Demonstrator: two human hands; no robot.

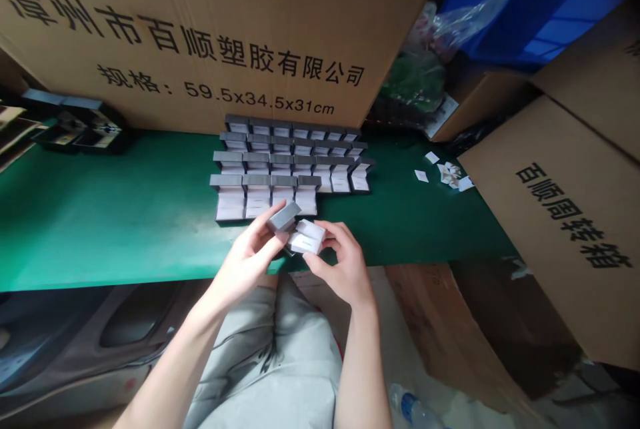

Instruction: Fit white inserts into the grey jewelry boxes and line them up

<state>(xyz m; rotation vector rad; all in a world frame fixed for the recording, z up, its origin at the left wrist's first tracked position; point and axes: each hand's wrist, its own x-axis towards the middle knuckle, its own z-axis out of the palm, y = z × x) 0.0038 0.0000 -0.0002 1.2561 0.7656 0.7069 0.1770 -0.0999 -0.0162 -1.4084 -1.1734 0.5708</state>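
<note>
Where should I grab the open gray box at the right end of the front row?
Pinch its white-lined base at front and right sides, from the near right: the lid stands up behind, and the left side touches the next box.

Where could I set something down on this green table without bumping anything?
The widest bare patch of green mat lies between the black tray and the rows of open grey boxes. A smaller one lies right of the boxes, before the paper scraps. The boxes themselves are packed tightly.
</note>
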